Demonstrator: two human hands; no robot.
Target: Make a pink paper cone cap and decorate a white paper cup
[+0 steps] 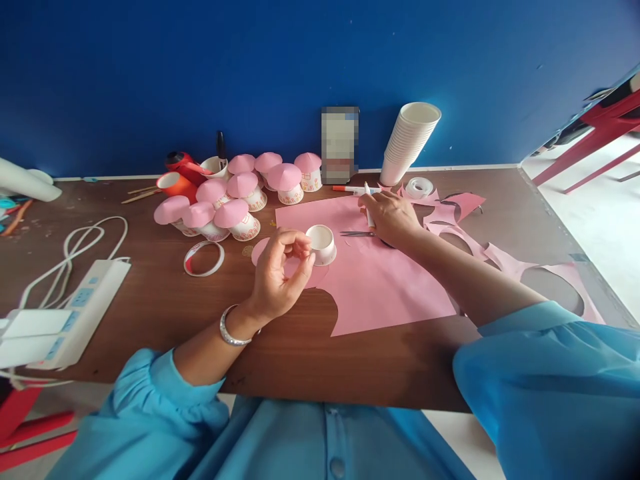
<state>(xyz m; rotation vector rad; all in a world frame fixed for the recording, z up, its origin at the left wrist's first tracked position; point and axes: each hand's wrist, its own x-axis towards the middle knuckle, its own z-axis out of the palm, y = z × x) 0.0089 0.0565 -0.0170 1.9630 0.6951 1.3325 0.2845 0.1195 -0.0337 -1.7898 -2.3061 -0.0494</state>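
Note:
My right hand point(395, 217) is closed round a slim white tube with a narrow tip point(369, 205), above a large pink paper sheet point(390, 280). Scissors point(357, 234) lie on the sheet, their handles partly under that hand. My left hand point(280, 273) has its fingers curled towards the thumb in a pinch; anything between them is too small to make out. Just beyond its fingertips stands a small white paper cup point(321, 245) on the sheet. A pink paper piece point(260, 250) shows partly behind the left hand.
Several cups with pink cone roofs point(243, 185) stand at the back left. A tape roll point(204, 259) lies before them. A phone point(340, 143) and a cup stack point(410, 143) stand near the blue wall. Paper offcuts point(500, 257) lie right, a power strip point(87, 313) left.

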